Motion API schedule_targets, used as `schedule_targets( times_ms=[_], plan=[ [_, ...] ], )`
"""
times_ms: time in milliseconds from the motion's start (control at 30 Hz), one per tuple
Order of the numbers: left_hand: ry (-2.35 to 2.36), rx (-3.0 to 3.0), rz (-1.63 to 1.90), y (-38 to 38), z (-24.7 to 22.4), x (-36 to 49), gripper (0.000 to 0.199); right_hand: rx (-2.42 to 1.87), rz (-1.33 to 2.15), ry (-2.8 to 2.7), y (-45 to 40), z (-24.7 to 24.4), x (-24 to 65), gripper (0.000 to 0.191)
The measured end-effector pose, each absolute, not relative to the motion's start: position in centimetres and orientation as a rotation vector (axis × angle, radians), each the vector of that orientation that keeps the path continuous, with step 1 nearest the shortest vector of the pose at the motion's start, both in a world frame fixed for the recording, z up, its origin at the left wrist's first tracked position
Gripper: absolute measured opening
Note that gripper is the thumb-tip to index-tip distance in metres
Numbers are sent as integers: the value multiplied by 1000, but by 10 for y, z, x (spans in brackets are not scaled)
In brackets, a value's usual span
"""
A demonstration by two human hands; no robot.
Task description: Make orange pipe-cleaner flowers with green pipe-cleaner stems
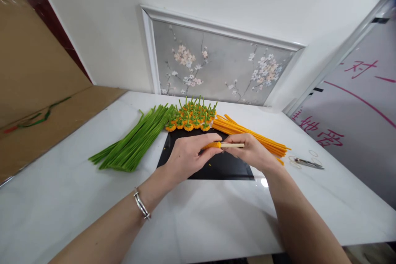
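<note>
In front of me, above the black mat point(229, 170), my left hand point(187, 154) is closed on an orange pipe cleaner point(213, 145). That pipe cleaner looks coiled around one end of a pale wooden stick point(235, 145). The fingers of my right hand point(249, 150) pinch the stick close to the orange coil. Part of the coil is hidden behind my left fingers. Just beyond both hands stand several small orange pumpkin-like pieces point(188, 126) with green stems pointing up.
A bundle of green pipe cleaners point(133, 144) lies to the left, and loose orange pipe cleaners point(256, 135) lie to the right. Small scissors point(309, 163) rest near thin rubber bands on the white marbled table point(204, 218). Cardboard point(37, 132) borders the left side; a whiteboard point(359, 103) stands right.
</note>
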State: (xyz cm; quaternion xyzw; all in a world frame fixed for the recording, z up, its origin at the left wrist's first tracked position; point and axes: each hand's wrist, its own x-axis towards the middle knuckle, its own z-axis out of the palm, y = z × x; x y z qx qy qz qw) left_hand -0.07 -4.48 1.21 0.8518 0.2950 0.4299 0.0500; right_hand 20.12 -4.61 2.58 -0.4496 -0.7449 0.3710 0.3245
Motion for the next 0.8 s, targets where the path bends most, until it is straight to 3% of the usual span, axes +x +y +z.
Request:
schedule_targets(
  times_ms=[467,800],
  plan=[
    [795,2533,1533,-41,5,-1,13,-1124,953,-2008,-49,26,202,27],
    [951,2434,1469,-45,11,-2,13,-1068,935,-2124,-51,28,202,38]
  ],
)
